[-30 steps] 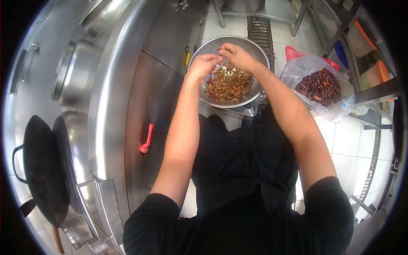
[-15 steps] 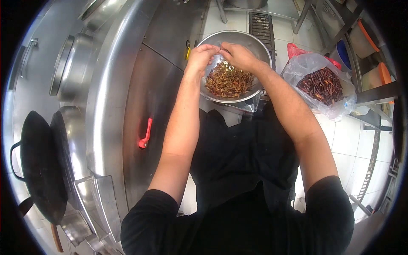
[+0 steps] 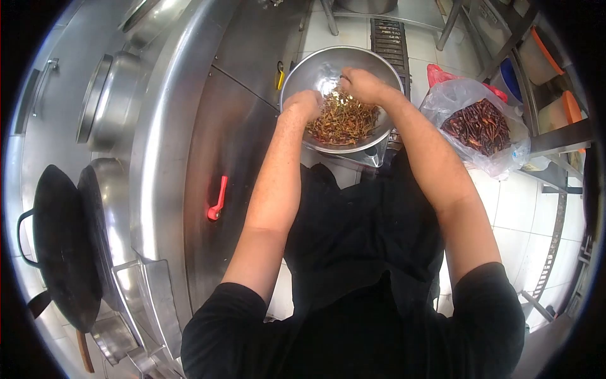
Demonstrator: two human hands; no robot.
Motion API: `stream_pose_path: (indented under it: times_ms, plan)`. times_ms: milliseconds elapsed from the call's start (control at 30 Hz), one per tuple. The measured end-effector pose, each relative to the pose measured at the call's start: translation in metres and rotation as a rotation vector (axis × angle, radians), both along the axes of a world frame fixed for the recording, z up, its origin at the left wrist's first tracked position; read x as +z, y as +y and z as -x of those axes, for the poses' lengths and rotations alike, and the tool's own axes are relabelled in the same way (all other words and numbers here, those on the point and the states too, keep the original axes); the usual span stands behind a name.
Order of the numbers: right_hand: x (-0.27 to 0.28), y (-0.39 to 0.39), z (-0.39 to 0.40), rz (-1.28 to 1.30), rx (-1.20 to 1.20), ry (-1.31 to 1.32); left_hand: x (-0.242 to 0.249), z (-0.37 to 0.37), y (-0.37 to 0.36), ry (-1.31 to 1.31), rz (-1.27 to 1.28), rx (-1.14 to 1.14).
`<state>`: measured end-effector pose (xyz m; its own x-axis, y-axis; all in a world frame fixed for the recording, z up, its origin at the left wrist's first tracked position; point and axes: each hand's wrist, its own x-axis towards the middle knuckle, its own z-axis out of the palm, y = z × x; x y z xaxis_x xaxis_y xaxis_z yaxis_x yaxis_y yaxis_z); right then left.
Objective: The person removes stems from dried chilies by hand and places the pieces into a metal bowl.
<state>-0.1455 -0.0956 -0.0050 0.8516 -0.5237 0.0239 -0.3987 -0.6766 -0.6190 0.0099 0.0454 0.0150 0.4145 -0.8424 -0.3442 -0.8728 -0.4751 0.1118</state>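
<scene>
A wide metal bowl (image 3: 394, 74) holds a heap of dried chili pieces and stems (image 3: 344, 123), with pale seeds among them. My left hand (image 3: 304, 104) is over the bowl's left side, close to the heap; it is blurred and its fingertips are hidden. Over the far part of the bowl, my right hand (image 3: 361, 83) has its fingers curled together; whatever they pinch is too small to name. To the right, a clear plastic bag (image 3: 435, 104) lies open around a pile of whole dark red dried chilies (image 3: 478, 126).
A steel counter (image 3: 237, 126) with a red valve handle (image 3: 218, 199) runs along the left. Beyond it are a black wok (image 3: 60, 246) and metal pots. A shelf rack (image 3: 562, 139) with orange-lidded tubs stands right. A floor drain grate (image 3: 389, 41) lies behind the bowl.
My hands were together above the far side of the bowl and have moved apart. The left came down toward the heap at the left rim; the right shifted slightly right.
</scene>
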Motion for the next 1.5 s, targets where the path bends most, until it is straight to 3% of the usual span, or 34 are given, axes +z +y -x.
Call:
stream_pose_path:
  times_ms: [233,333,667,767,833,967,1067,1200,1267,1333,1467,1500]
  plan:
    - [-0.006,0.004,-0.001,0.014,-0.010,-0.258,-0.022,-0.004,-0.004,0.043,-0.111,-0.023]
    - [0.019,0.004,0.008,-0.505,-0.058,-0.116,-0.019,-0.010,-0.001,0.086,-0.159,-0.043]
    - [0.024,-0.008,0.013,-0.900,-0.082,-0.283,-0.026,-0.012,-0.004,0.038,-0.179,-0.093]
    - [0.018,-0.009,0.009,-0.929,-0.147,-0.273,-0.024,-0.014,-0.003,-0.056,-0.062,-0.078]
    - [0.019,-0.007,0.012,-0.991,-0.184,-0.268,-0.023,-0.018,-0.002,0.017,0.011,-0.043]
    - [0.011,-0.010,0.012,-0.966,-0.138,-0.206,-0.025,-0.038,-0.003,0.423,0.173,0.051]
    - [0.005,-0.016,0.011,-0.873,-0.038,-0.123,0.009,-0.026,0.001,0.847,0.313,0.261]
    - [0.021,0.005,0.007,-0.863,-0.041,-0.157,0.003,-0.029,-0.004,1.183,0.494,0.377]
    - [0.024,0.013,0.002,-0.698,0.010,-0.144,0.002,-0.024,-0.006,1.315,0.546,0.391]
    - [0.011,0.017,-0.005,-0.413,0.052,-0.215,-0.002,-0.017,-0.010,1.332,0.592,0.398]
    - [0.001,0.019,-0.009,-0.222,0.077,-0.194,0.000,-0.012,-0.010,1.297,0.629,0.394]
    - [0.001,0.018,-0.010,-0.193,0.077,-0.158,0.002,-0.011,-0.010,1.167,0.638,0.350]
